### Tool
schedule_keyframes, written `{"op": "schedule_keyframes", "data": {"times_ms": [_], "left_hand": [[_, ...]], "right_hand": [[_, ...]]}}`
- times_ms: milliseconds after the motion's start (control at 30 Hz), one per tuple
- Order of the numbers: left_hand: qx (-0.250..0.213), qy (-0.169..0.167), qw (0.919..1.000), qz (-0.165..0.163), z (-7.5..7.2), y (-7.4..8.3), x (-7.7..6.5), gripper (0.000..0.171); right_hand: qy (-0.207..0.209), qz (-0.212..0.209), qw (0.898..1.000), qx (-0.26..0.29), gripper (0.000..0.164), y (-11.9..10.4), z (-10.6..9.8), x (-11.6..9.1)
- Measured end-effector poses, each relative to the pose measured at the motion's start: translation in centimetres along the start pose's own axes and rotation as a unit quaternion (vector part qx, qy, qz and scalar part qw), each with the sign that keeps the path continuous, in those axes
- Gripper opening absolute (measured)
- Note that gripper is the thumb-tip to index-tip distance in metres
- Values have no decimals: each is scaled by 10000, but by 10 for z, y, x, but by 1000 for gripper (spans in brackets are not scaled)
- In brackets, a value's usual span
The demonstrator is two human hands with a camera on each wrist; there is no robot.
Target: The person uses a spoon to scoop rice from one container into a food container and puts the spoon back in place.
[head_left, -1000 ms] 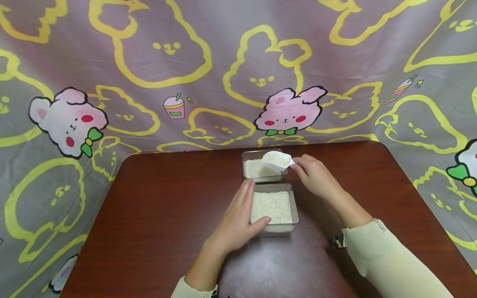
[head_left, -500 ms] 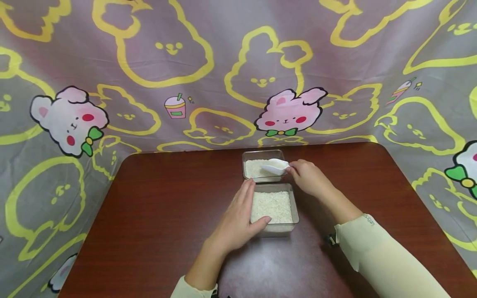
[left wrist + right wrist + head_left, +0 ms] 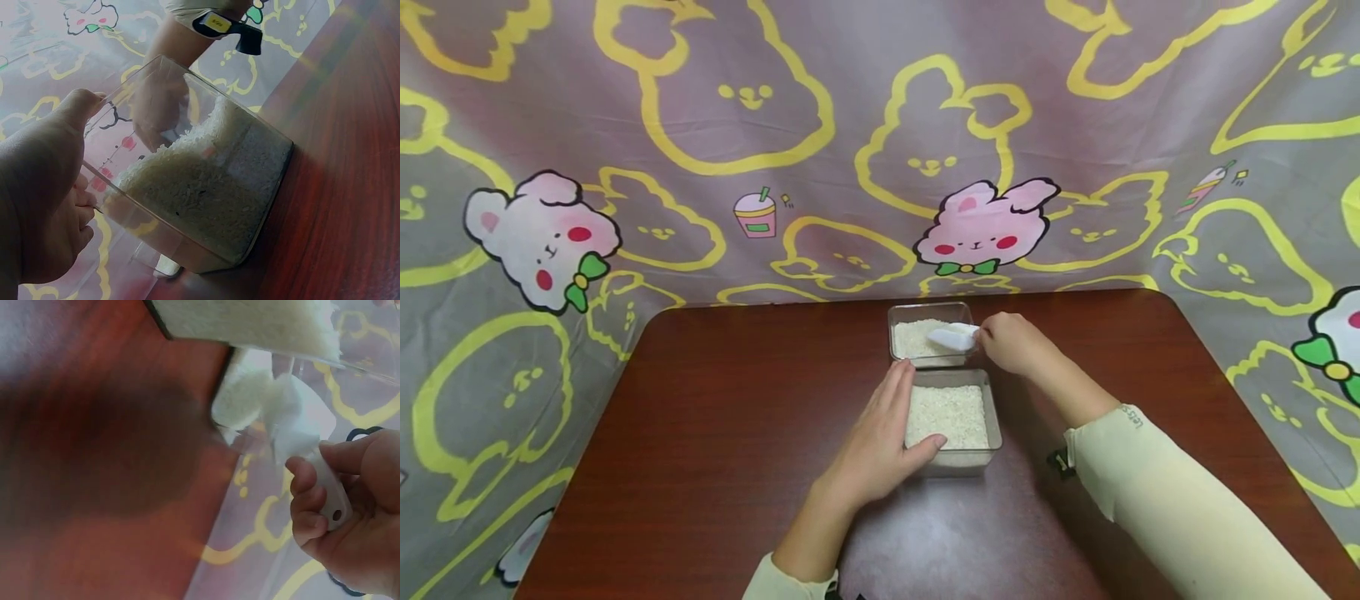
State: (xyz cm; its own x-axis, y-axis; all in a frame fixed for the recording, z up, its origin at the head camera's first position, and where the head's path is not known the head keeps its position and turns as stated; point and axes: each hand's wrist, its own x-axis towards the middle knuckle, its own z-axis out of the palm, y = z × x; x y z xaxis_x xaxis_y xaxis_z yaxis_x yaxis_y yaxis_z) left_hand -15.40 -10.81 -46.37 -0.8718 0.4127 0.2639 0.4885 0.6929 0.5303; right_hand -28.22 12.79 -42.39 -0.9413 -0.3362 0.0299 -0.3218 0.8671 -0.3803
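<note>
Beyond the near box [image 3: 961,463], the right hand [image 3: 1013,342] has its grip round the scoop [image 3: 952,338], positioned at the far box [image 3: 932,362], while the left hand [image 3: 871,454], spread wide, apparently steadies the near box.

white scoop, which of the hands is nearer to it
Right: the right hand grips the white scoop by its handle; the left hand touches the nearer container, apart from the scoop.

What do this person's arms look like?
The left grip and right grip are bare. The left sleeve and right sleeve are pale cream; the right one bears small dark lettering, and at its end sits a black device with a yellow label.
</note>
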Motion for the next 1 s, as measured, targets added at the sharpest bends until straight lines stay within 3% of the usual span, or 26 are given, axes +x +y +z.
{"op": "schedule_keyframes", "data": {"times_ms": [267,400,700,900,1000], "left_hand": [[10,-48,10000,34,0,-1,0,94],[-12,-39,10000,47,0,-1,0,94],[-54,-227,9997,-77,0,1,-3,94],[-81,-148,9999,-18,-3,2,-2,94],[-74,-106,9999,-4,-4,1,-1,93]], "right_hand": [[-729,134,9942,-782,23,-14,-14,13],[-892,141,9885,-1214,19,-23,-19,15],[-321,-466,9667,-2495,16,-38,-16,-2],[289,-978,9494,-2971,12,-42,-19,-3],[366,-1121,9425,-3126,11,-44,-22,-2]]}}
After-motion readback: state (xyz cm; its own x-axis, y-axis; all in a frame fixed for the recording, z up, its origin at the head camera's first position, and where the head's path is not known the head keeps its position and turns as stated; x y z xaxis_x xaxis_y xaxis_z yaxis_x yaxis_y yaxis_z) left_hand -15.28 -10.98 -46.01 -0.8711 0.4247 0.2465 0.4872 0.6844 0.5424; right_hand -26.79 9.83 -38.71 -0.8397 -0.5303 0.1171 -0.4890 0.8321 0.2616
